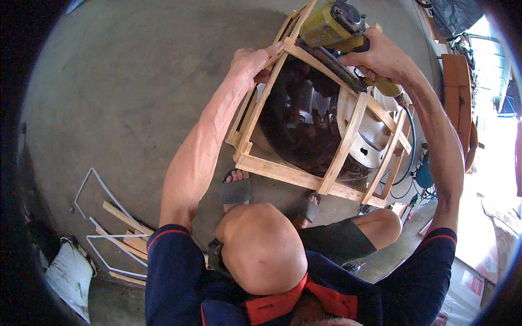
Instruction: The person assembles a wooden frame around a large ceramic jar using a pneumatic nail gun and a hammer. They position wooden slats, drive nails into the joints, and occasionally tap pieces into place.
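Note:
A light wooden slatted crate (284, 173) stands on the floor in front of me. Through its slats shows a dark, glossy, rounded object (299, 111) with a pale part (368, 154) that has holes in it; its kind I cannot make out. My left hand (253, 63) grips the crate's frame near the far left corner. In my right hand (385, 55) is a yellow-green nail gun (328, 28), held by its handle. The gun lies across the far end of the crate, its dark magazine (342, 69) along the wood. Its nose is hidden behind the frame.
A dark air hose (411, 138) runs from the gun down the crate's right side to a tangle on the floor. Pale bent strips (111, 198) and wood pieces (128, 219) lie at the lower left, near a white sack (70, 277). Brown cardboard (457, 92) stands at right.

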Available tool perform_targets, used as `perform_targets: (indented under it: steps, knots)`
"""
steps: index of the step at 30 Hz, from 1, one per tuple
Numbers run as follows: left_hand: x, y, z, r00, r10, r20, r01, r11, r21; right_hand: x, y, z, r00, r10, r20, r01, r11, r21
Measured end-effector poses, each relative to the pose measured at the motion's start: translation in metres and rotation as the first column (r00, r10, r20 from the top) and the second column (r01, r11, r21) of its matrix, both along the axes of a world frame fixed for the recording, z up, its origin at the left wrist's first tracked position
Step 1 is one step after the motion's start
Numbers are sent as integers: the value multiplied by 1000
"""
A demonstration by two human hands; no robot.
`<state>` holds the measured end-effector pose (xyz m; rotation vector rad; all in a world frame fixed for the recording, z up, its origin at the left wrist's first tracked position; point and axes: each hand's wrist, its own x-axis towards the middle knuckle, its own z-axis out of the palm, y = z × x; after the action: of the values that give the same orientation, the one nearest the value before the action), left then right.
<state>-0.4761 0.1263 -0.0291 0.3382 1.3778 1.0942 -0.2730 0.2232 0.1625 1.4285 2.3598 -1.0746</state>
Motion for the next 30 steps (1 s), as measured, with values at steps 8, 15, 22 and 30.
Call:
perform_targets:
  steps: [8, 15, 22, 30]
  knots:
    - [1, -1, -5, 1000, 1, 14, -1, 1000, 10, -8, -1, -7, 999, 39, 36, -43, 994, 99]
    - [1, -5, -7, 999, 37, -15, -37, 999, 36, -16, 3, -8, 987, 29, 157, -43, 995, 87]
    - [-8, 0, -2, 927, 63, -370, -27, 994, 102, 14, -17, 24, 986, -126, -110, 136, 987, 81]
    - [60, 102, 80, 515, 257, -818, 442, 738, 510, 201, 5, 106, 868, -469, -159, 493, 787, 372]
